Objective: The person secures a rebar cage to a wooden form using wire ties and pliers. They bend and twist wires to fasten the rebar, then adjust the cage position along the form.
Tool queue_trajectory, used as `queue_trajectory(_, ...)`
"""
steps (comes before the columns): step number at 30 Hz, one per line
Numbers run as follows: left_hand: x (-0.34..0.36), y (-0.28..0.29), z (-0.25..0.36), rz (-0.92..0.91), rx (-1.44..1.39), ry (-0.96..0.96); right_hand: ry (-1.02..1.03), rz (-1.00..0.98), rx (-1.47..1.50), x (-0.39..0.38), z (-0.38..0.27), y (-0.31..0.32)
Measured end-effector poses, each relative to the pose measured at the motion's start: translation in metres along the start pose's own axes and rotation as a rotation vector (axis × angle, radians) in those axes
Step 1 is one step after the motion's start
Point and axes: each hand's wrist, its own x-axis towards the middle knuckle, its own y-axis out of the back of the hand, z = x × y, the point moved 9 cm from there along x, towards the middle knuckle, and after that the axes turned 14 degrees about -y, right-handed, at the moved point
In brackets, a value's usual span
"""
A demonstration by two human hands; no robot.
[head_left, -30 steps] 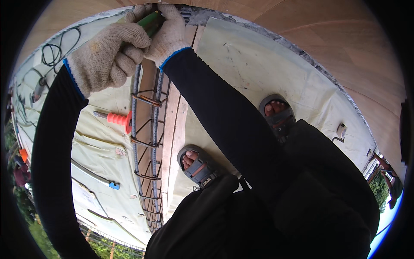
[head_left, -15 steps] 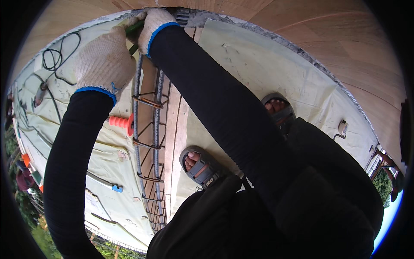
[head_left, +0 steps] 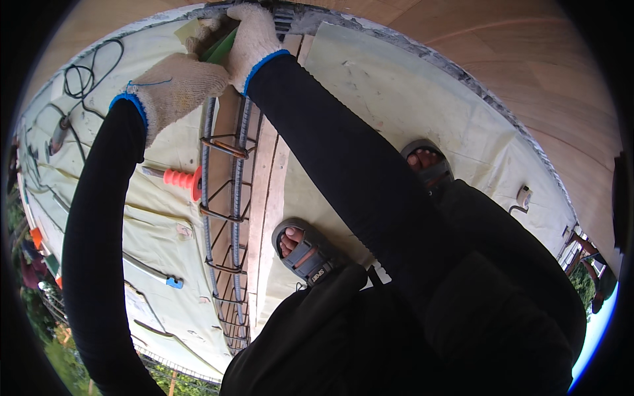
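Both my hands wear whitish knitted gloves with blue cuffs and meet at the top, over the far end of a rebar cage [head_left: 236,198]. Between them is a bent green strip [head_left: 221,47], thin and flat; its exact kind is unclear. My left hand [head_left: 181,82] is closed, its fingers curled at the strip's lower edge. My right hand [head_left: 255,39] grips the strip's right side, with its fingertips partly hidden. A pale yellowish piece [head_left: 188,30] shows behind the left fingers; whether it joins the strip cannot be told.
A chisel with an orange-red guarded grip [head_left: 181,178] lies against the cage's left side. Farther left are a coiled black cable [head_left: 80,82], a power tool [head_left: 59,135] and a blue-ended bar [head_left: 148,269]. Wooden boards [head_left: 264,191] line the cage; plywood [head_left: 528,59] rises beyond.
My left hand has turned and swung so its wrist lies farther left. My right hand has shifted slightly right. More of the green strip and the pale piece now shows.
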Motion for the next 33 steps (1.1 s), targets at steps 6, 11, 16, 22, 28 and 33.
queue_trajectory(6, 0.004, 0.005, 0.024, -0.066, 0.393, -0.326, 0.301, 0.584, -1.976, -0.004, 0.007, -0.004)
queue_trajectory(11, 0.006, 0.012, 0.029, -0.039, 0.194, -0.194, 0.259, 0.457, -1.364, 0.019, -0.016, 0.006)
queue_trajectory(16, -0.005, 0.018, 0.038, 0.053, 0.089, 0.023, 0.383, 0.343, -1.654, 0.035, -0.020, -0.006)
queue_trajectory(22, -0.013, 0.017, 0.032, -0.022, 0.073, 0.092, 0.296, 0.268, -1.808, 0.056, -0.001, -0.008)
queue_trajectory(28, -0.005, 0.029, 0.045, -0.091, 0.293, -0.146, 0.275, 0.242, -1.881, 0.051, 0.000, -0.012)
queue_trajectory(33, 0.000, 0.006, 0.018, 0.007, -0.070, -0.034, 0.344, 0.258, -1.908, 0.046, 0.001, -0.019)
